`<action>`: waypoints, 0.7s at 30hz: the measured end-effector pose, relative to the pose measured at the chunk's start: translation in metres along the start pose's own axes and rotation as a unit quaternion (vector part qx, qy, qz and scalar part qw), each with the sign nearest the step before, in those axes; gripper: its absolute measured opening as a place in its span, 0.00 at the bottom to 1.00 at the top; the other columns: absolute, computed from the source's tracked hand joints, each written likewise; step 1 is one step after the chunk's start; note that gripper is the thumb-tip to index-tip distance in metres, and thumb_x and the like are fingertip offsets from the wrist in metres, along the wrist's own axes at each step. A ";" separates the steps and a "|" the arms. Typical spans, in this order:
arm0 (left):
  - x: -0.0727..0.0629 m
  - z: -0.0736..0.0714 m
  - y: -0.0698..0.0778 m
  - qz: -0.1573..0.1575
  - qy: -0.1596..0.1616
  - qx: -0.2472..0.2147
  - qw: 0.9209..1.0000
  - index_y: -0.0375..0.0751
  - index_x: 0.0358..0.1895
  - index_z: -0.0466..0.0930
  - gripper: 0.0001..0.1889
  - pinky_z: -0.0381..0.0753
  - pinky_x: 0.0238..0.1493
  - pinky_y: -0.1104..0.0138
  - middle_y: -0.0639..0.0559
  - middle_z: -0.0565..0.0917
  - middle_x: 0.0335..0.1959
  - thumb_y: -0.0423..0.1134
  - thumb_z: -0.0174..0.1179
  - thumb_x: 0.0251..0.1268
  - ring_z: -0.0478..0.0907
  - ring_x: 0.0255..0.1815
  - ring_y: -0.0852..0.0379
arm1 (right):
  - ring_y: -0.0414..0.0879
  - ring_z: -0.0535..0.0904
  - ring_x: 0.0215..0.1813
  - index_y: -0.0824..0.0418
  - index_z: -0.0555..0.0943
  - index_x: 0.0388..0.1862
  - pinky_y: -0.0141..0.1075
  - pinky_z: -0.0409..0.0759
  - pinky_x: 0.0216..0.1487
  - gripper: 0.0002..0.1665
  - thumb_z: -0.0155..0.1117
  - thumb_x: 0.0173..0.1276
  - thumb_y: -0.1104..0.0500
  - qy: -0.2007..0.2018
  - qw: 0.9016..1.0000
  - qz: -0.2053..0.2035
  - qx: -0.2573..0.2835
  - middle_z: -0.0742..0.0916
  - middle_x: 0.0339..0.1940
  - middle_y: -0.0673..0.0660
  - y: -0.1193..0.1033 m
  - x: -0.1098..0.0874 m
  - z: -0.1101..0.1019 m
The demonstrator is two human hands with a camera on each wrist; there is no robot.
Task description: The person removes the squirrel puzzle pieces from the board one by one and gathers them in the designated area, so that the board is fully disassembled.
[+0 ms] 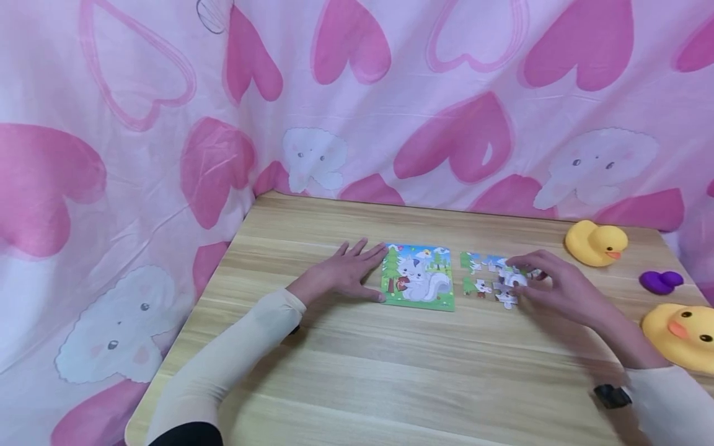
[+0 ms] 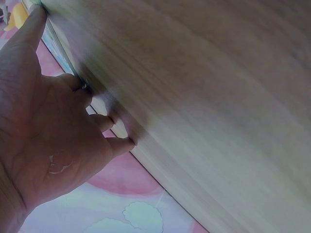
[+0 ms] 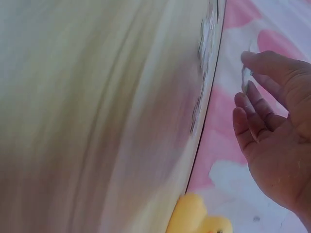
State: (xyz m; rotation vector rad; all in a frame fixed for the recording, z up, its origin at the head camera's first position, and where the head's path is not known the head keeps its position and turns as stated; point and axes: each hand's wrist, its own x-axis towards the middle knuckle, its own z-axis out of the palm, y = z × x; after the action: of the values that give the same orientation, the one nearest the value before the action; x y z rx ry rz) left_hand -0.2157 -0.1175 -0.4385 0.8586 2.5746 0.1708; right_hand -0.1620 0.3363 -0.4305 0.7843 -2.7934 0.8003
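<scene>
A square squirrel picture card [image 1: 418, 277] lies flat near the middle of the table. My left hand [image 1: 348, 272] rests at its left edge, fingers spread, with fingertips and thumb right at the border. In the left wrist view, the left hand [image 2: 53, 116] has its fingertips down on the wood. To the right of the card, several jigsaw pieces [image 1: 476, 287] lie partly fitted together. Over them, my right hand [image 1: 563, 288] pinches a jigsaw piece [image 1: 513, 277] between thumb and fingers. The right wrist view shows this piece nearly edge-on, raised above the table.
Along the right side of the wooden table [image 1: 390, 371] sit a yellow rubber duck [image 1: 594, 243], a small purple duck [image 1: 661, 282] and a larger yellow duck [image 1: 683, 334]. A pink heart-patterned cloth [image 1: 357, 118] hangs behind the table and down its left side.
</scene>
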 end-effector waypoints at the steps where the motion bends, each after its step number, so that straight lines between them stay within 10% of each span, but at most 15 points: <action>1: 0.000 0.000 0.000 0.000 0.000 -0.001 1.000 0.57 0.89 0.33 0.60 0.34 0.88 0.37 0.59 0.37 0.91 0.78 0.56 0.65 0.30 0.91 0.41 | 0.29 0.80 0.49 0.55 0.85 0.63 0.23 0.83 0.45 0.33 0.81 0.58 0.69 0.003 1.000 0.000 -0.007 0.88 0.52 0.52 0.004 -0.004 -0.002; 12: 0.003 0.001 0.000 -0.002 -0.005 -0.003 1.000 0.59 0.88 0.32 0.60 0.33 0.88 0.38 0.60 0.36 0.91 0.78 0.57 0.65 0.29 0.91 0.43 | 0.41 0.82 0.47 0.55 0.86 0.63 0.33 0.88 0.42 0.31 0.81 0.60 0.64 -0.103 0.989 0.094 -0.042 0.86 0.52 0.58 0.027 -0.024 -0.011; 21: 0.002 0.000 -0.001 -0.001 -0.006 -0.005 1.000 0.58 0.88 0.32 0.60 0.32 0.88 0.37 0.60 0.35 0.91 0.79 0.56 0.65 0.29 0.91 0.42 | 0.47 0.82 0.48 0.50 0.86 0.62 0.38 0.85 0.44 0.30 0.82 0.60 0.61 -0.103 0.988 0.072 -0.084 0.87 0.53 0.57 0.023 -0.019 -0.009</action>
State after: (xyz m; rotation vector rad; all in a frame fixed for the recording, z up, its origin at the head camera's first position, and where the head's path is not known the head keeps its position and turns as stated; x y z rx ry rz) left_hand -0.2172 -0.1171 -0.4395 0.8501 2.5621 0.1783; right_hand -0.1578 0.3667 -0.4382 0.6793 -3.0811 0.5199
